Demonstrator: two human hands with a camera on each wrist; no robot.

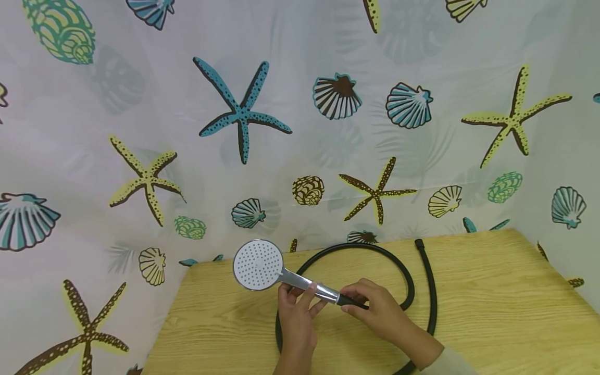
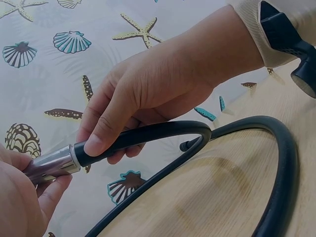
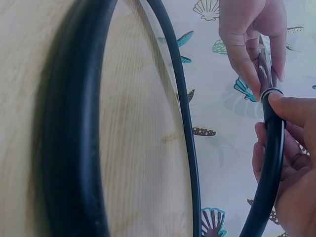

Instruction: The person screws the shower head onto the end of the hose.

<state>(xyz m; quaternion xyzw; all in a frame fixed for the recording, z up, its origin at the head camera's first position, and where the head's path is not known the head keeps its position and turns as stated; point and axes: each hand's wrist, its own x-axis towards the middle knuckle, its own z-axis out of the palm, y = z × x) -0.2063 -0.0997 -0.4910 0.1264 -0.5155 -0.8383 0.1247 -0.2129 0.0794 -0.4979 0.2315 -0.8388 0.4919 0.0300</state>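
Observation:
A chrome shower head (image 1: 258, 264) with a round white nozzle face is held up above the table, its handle slanting down to the right. My left hand (image 1: 297, 319) grips the chrome handle (image 2: 53, 165) near its lower end. At that end, my right hand (image 1: 378, 311) pinches the black end piece of the shower hose (image 2: 165, 132) between thumb and fingers. In the right wrist view the hose end (image 3: 272, 111) meets the handle's rim, with the right thumb lying right at the joint. Whether it is threaded on cannot be seen.
The black hose loops across the wooden table (image 1: 497, 302), its free end (image 1: 419, 244) lying near the back edge. Behind and to the sides hangs a white curtain (image 1: 290, 47) printed with starfish and shells.

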